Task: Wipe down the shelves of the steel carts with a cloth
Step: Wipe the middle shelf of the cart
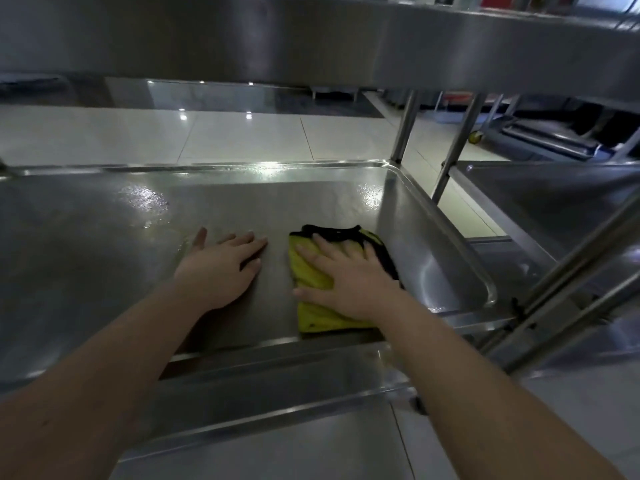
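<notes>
My right grip presses flat, fingers straight, on the soft-looking yellow cloth; left grip lies spread on the slick steel shelf. I'd palm the cloth's middle.

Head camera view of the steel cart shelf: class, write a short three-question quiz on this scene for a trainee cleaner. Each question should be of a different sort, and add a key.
1. True or false: the left hand lies flat on the bare steel of the shelf, apart from the cloth.
2. Multiple choice: what is the right hand doing?
A, pressing the cloth flat with spread fingers
B, lifting it off the shelf
C, wringing it out
3. Fill in: the cloth is yellow-green with a ___ edge.

Key: 1 true; 2 A; 3 black.
</notes>
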`<state>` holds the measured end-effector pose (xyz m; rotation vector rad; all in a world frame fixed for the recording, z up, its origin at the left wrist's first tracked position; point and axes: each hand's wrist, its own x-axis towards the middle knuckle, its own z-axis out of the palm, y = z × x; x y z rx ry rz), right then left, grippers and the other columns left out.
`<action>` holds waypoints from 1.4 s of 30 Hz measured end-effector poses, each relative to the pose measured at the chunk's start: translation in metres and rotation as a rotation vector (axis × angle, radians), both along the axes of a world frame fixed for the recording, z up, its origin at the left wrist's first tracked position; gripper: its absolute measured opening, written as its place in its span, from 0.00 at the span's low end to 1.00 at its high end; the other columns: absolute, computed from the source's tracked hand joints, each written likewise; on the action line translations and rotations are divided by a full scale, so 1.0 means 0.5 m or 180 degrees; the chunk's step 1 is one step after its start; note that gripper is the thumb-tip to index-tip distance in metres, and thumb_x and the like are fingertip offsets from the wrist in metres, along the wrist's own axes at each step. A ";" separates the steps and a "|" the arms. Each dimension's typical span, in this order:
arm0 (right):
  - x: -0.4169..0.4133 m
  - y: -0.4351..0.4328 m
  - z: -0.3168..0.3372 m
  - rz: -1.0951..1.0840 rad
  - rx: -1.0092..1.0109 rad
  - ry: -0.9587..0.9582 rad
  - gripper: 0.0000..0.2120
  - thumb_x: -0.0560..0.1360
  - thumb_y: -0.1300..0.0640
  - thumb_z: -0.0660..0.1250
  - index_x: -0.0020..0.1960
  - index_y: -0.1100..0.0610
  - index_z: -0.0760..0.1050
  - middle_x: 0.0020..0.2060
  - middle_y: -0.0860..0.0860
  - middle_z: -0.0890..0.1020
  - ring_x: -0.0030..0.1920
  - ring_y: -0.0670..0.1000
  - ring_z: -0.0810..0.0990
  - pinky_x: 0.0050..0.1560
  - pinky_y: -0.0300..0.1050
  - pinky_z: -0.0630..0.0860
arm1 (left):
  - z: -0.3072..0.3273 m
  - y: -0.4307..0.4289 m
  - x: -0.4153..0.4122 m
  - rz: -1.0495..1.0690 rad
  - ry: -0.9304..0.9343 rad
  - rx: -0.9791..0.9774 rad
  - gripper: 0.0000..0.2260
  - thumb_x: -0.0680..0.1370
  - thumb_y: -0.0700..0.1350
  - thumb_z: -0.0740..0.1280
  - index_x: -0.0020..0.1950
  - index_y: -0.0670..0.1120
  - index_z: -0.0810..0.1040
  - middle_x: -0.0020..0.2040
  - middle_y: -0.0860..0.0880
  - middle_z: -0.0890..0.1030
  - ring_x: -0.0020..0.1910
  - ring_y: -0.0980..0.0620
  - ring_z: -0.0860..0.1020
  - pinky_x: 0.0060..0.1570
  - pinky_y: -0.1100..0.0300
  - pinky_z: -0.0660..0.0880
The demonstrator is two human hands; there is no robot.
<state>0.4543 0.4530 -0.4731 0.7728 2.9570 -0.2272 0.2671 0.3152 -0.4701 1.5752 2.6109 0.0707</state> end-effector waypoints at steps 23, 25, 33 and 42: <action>-0.098 0.074 0.004 -0.1189 0.0006 -0.0106 0.28 0.79 0.35 0.45 0.77 0.36 0.43 0.79 0.43 0.43 0.77 0.63 0.40 0.68 0.76 0.37 | -0.011 0.007 -0.010 -0.0038 -0.0389 0.0547 0.19 0.83 0.52 0.56 0.74 0.65 0.63 0.76 0.64 0.59 0.76 0.58 0.57 0.72 0.58 0.54; -0.147 0.001 -0.005 -0.0529 0.0053 -0.0019 0.27 0.80 0.35 0.44 0.77 0.35 0.42 0.79 0.42 0.43 0.77 0.62 0.39 0.68 0.75 0.35 | -0.002 0.004 -0.027 0.0148 -0.0558 0.0468 0.22 0.82 0.46 0.58 0.73 0.64 0.65 0.75 0.61 0.63 0.74 0.55 0.62 0.68 0.61 0.59; -0.162 -0.028 -0.013 -0.0244 0.0006 0.0073 0.27 0.79 0.35 0.45 0.77 0.34 0.42 0.79 0.42 0.43 0.77 0.61 0.37 0.69 0.72 0.32 | 0.010 0.060 -0.100 0.0579 -0.0463 0.0432 0.23 0.83 0.51 0.57 0.77 0.53 0.60 0.79 0.52 0.58 0.77 0.51 0.56 0.73 0.55 0.53; -0.020 0.240 0.005 -0.1193 -0.0059 -0.0034 0.25 0.81 0.37 0.45 0.76 0.32 0.42 0.78 0.39 0.44 0.78 0.55 0.41 0.71 0.70 0.35 | -0.036 0.081 -0.115 0.0403 0.0156 0.0094 0.24 0.83 0.54 0.46 0.80 0.54 0.51 0.79 0.56 0.51 0.78 0.57 0.52 0.75 0.56 0.48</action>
